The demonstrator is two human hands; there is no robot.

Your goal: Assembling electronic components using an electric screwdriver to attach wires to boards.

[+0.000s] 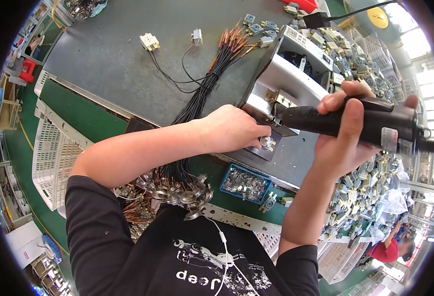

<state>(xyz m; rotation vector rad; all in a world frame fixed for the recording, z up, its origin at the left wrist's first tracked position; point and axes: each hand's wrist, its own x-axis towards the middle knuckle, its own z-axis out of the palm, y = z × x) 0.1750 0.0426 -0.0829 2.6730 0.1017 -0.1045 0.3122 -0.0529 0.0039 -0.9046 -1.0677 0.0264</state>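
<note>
My right hand (343, 123) is wrapped around a black electric screwdriver (365, 126), held nearly level. Its tip end reaches the front of a metal screw feeder (288, 79) on the bench. Just below and left of that tip, my left hand (234, 130) is closed, its fingertips on a small pale switch-like part (267, 143) with metal prongs. Part of that piece is hidden by the fingers. Behind my left forearm lies a bundle of black leads (202, 101) with copper-coloured ends. Two leads run to a white switch block (149, 41) and a grey one (197, 37).
A large heap of grey and cream switch parts (348, 197) fills the right side. Below the bench edge sits a blue tray (246, 183) of small metal pieces. Coiled metal tubes (185, 195) hang near my torso. White plastic baskets (54, 158) stand left. A person in red (385, 251) is farther right.
</note>
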